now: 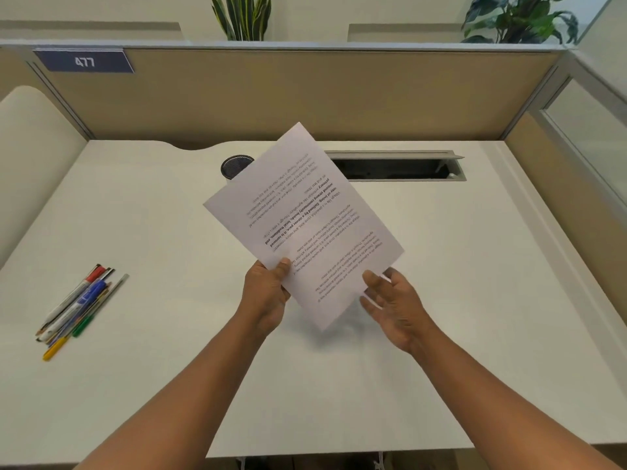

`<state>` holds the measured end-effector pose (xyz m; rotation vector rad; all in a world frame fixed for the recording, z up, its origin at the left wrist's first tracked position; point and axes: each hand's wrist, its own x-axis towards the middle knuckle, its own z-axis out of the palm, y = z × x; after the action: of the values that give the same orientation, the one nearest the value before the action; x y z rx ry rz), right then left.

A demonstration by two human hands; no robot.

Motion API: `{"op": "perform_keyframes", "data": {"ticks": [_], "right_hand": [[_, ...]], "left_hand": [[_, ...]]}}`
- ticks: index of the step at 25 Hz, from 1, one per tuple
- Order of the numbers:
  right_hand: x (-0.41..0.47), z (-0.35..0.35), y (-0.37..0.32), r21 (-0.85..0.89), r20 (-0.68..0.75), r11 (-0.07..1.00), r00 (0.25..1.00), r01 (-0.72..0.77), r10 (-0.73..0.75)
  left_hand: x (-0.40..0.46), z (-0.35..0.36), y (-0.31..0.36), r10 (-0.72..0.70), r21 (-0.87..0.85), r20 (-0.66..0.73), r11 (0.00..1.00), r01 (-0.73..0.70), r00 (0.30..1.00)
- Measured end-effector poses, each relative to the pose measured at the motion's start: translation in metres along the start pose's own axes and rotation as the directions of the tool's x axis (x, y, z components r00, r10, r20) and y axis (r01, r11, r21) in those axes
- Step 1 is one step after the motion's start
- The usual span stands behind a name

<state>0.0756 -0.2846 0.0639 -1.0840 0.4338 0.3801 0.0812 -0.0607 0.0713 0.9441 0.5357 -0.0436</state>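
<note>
Around the raised sheet [305,215], bare table [458,266] lay open from 3 to 6 o'clock, and toward 8 o'clock as far as the heap of pens [79,305]. At 10 o'clock a black mesh cup [232,166] stood partly behind the sheet; at 2 o'clock the cable slot [390,168] gaped. The partition [305,96] closed off 12 o'clock.

A loose bundle of plastic pens and markers in red, blue, green and yellow [79,305] lies at eight o'clock on the white laminate desk [441,300]. At twelve o'clock a black mesh cup [234,166] stands near a grey-framed rectangular cable slot [397,167]. Behind them runs a tan fabric partition [305,93] bearing a dark blue number plate [84,61] at ten o'clock. Beyond it rise a spiky green plant [242,16] at twelve o'clock and a broad-leaved green plant [519,18] at two o'clock.
</note>
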Motion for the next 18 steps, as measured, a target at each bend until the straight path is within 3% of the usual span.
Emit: {"op": "perform_keyframes", "data": {"ticks": [2,9,12,18], "right_hand": [[-0.004,0.010,0.002,0.099,0.078,0.995,0.997,-0.021,0.013],[-0.005,0.031,0.000,0.288,0.071,0.957,0.997,0.018,-0.040],[-0.002,0.031,0.000,0.196,0.021,0.977,0.995,0.087,-0.093],[0.004,0.007,-0.035,-0.227,-0.016,0.930,0.953,0.290,-0.301]], "left_hand": [[-0.002,0.005,-0.003,-0.030,-0.081,-0.002,0.996,0.030,1.000],[-0.011,0.013,-0.006,-0.090,-0.189,0.017,0.978,0.092,0.996],[-0.014,0.013,-0.007,-0.088,-0.147,0.019,0.985,0.090,0.996],[0.004,-0.022,0.015,-0.025,-0.008,-0.065,1.000,0.025,0.998]]}}
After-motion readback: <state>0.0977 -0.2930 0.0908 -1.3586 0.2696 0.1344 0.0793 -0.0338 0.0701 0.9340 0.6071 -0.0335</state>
